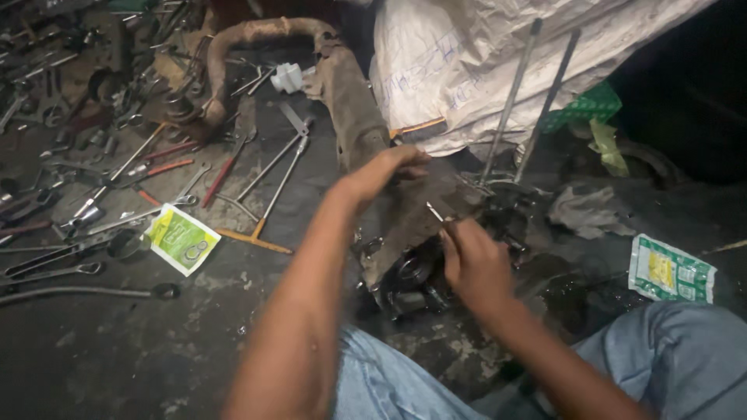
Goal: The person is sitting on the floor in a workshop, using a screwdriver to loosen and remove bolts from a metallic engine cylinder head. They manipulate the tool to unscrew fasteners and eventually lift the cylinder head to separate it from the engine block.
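At the left of the frame many hand tools lie spread on the dark, oily floor, probably so that each one can be seen and picked up fast; among them are long wrenches, screwdrivers with red handles, and a small green and white packet at the lower left. Near the upper middle a rusty bent pipe curves down into a long, dirty metal part, which runs to the centre of the frame. The left hand rests on the lower end of this part with the fingers curled over it, closed on it, I think to keep it steady. Just below, in the centre, sits the dark engine piece; it looks black, greasy and wet, with round openings and small bolts. The right hand is above it, the fingers pinched closed on a thin metal pin or small tool, whose tip points up and left; what kind of tool it is, I cannot tell. Two long thin rods lean against a white sack in the upper right. Another green packet lies at the right, above the knee in blue jeans.
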